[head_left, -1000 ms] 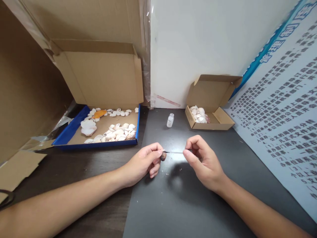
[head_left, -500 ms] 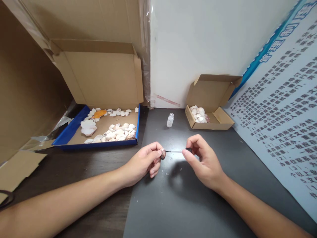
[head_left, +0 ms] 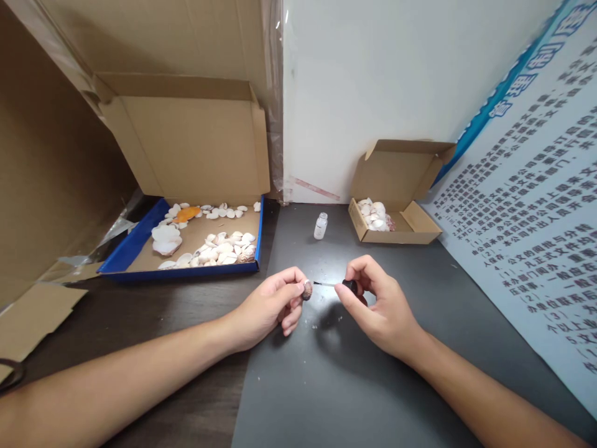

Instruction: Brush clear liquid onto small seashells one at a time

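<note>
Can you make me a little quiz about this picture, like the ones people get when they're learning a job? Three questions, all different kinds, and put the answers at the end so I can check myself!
1. Pick one: what colour are the sides of the big box?
A) red
B) blue
C) green

2. True or false: the small bottle is lying on its side.

3. Fill in the blank: the left hand pinches a small brown shell, while the right hand holds a thin ____.

Key:
1. B, blue
2. False; it stands upright
3. brush
</note>
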A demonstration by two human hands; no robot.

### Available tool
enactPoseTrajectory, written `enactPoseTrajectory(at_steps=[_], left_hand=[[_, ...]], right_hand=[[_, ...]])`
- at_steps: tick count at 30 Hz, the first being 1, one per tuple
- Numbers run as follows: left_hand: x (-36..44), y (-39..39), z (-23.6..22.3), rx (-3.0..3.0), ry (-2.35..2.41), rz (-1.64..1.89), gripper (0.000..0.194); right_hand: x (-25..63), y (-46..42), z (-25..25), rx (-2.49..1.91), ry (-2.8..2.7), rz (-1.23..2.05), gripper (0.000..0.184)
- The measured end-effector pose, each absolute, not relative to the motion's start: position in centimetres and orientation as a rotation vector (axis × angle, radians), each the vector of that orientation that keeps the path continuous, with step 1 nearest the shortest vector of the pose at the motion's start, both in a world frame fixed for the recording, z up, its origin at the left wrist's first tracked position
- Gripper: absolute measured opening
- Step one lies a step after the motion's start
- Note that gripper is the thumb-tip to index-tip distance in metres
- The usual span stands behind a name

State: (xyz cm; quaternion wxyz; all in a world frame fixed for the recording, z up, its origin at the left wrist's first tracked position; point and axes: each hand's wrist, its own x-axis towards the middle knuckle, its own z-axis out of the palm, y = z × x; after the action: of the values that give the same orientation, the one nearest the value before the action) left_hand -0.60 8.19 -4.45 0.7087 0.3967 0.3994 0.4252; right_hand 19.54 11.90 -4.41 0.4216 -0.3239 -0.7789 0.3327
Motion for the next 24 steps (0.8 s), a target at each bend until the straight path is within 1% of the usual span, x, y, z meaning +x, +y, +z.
enactPoseTrajectory(at_steps=[5, 9, 12, 19, 21, 24], left_hand=[[-0.53, 8.16, -4.39, 0.878, 0.889, 0.943, 0.019], [-0.53, 8.13, -4.34, 0.884, 0.900, 0.937, 0.021], [-0.55, 8.16, -4.36, 0.884, 0.896, 0.936, 0.022], [-0.57, 8.19, -4.40, 0.887, 0.888, 0.928, 0.020], [-0.58, 8.16, -4.37, 0.879, 0.887, 0.937, 0.021], [-0.59, 8.15, -4.34, 0.871, 0.885, 0.934, 0.020]], right_hand=[[19.48, 11.89, -4.42, -0.768, -1.886, 0.863, 0.012], [19.42, 11.95, -4.47, -0.832, -1.918, 0.836, 0.016], [19.49, 11.92, -4.46, -0.798, -1.884, 0.850, 0.013], [19.46, 11.82, -4.37, -0.822, -1.942, 0.829, 0.014], [19.42, 11.85, -4.39, -0.785, -1.914, 0.861, 0.012], [19.41, 11.88, -4.45, -0.789, -1.932, 0.871, 0.014]])
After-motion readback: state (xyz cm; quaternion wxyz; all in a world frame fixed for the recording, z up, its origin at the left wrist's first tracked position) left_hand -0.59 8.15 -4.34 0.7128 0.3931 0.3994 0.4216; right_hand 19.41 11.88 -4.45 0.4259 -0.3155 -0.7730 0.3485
